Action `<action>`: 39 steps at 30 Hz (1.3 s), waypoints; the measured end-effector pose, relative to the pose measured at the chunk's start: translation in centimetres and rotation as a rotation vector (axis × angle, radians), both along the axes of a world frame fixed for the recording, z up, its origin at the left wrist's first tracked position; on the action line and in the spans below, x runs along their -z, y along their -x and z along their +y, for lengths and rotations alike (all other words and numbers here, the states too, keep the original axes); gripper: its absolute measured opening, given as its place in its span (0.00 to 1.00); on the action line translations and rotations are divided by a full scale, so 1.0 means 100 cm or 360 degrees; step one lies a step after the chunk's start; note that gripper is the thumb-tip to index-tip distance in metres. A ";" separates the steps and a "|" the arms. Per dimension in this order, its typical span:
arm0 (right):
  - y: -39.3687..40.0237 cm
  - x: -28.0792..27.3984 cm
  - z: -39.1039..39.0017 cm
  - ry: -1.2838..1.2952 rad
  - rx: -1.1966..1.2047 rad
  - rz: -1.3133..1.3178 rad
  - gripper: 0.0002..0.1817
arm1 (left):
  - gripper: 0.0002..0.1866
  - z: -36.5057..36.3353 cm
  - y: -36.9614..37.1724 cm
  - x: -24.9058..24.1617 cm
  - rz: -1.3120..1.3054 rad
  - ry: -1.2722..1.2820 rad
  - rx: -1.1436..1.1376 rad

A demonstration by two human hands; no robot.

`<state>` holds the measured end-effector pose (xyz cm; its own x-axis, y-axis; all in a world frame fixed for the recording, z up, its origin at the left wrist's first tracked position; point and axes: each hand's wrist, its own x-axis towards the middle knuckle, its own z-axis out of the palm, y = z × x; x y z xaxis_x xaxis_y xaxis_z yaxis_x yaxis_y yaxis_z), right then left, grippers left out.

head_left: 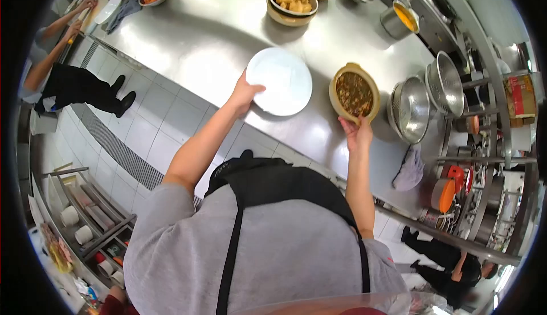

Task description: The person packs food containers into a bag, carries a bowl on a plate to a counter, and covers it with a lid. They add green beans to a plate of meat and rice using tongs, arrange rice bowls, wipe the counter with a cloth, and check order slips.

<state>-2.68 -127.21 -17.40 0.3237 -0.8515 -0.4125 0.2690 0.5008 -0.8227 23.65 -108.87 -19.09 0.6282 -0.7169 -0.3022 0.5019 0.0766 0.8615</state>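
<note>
My left hand (247, 93) grips a white plate (280, 81) by its left edge, thumb over the rim, close over the steel counter's front edge. To the right, my right hand (357, 133) has its fingers at the near rim of a tan clay pot (336, 95). Dark brown food in sauce (354, 94) fills that pot. A gap of bare counter separates the plate from the pot.
Stacked bowls of fried pieces (292, 1) stand farther back on the steel counter (194, 24). Metal colanders (413, 110), a grey cloth (409, 170) and a pot of orange liquid (400, 20) lie to the right. Another person (74, 84) works at the far left.
</note>
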 end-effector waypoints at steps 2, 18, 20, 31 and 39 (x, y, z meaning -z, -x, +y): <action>-0.003 -0.009 0.011 -0.0022 0.0034 0.0008 0.17 | 0.35 -0.008 -0.005 0.010 -0.0047 0.0050 0.0128; -0.098 -0.010 0.090 -0.0233 -0.0512 -0.0013 0.18 | 0.22 -0.025 -0.012 0.028 0.0257 -0.0016 0.0107; -0.097 -0.010 0.091 -0.0164 -0.0518 0.0023 0.18 | 0.26 -0.021 -0.006 0.011 0.0353 -0.0017 0.0094; -0.045 0.026 0.094 0.1438 0.0005 0.1331 0.24 | 0.22 -0.018 0.016 -0.008 0.0349 0.0158 0.0390; 0.027 -0.068 0.160 0.0154 0.0424 -0.0075 0.30 | 0.19 -0.032 0.093 -0.048 0.0210 0.0282 0.0990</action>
<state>-5.42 -111.19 -10.59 0.1002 -0.9438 -0.3149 0.4198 0.3271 -0.8467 14.30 -112.05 -14.32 0.0462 -0.9803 -0.1922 0.5991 -0.1267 0.7906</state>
